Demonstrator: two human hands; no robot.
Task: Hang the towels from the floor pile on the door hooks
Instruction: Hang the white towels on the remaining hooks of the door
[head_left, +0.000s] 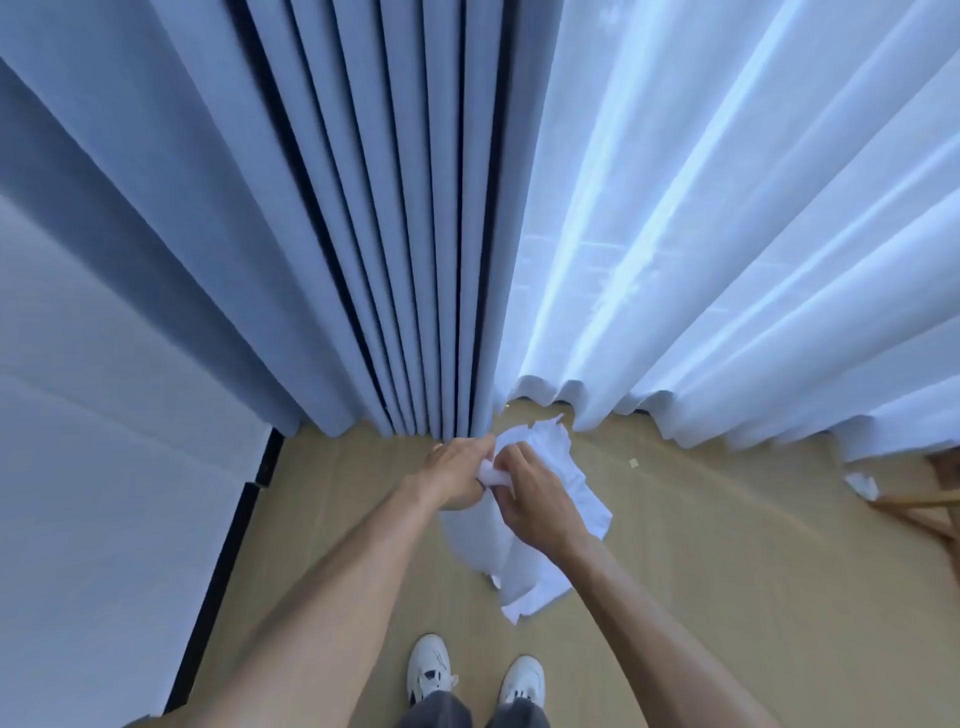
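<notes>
Gripping a bunched part of a white towel (540, 499), left hand (457, 475) fisted around the gathered cloth at the top, knuckles up. Right hand (535, 506) pinching the same bunch just beside the left, fingers (511, 462) curled into the fabric, the two hands touching or nearly so. Held up in the air in front of the body, well above the floor (727, 597): towel draping down and to the right from both grips, crumpled, its lower corner hanging free above the tan boards. Both forearms bare, reaching forward from the lower corners of the view. Below, two white sneakers (431, 670) side by side on the floor, grey trouser hems over them. Ahead, heavy grey-blue curtain (363, 234) in deep pleats reaching the floor just beyond the left hand; to its right, sheer white curtain (727, 234) lit from behind, hem resting on the boards. At the left, a pale wall panel (104, 467) with a dark edge strip. At the far right edge, a wooden furniture leg (935, 499), partly cut off, with a small white scrap (862, 486) on the floor beside it; cannot tell what that scrap is.
</notes>
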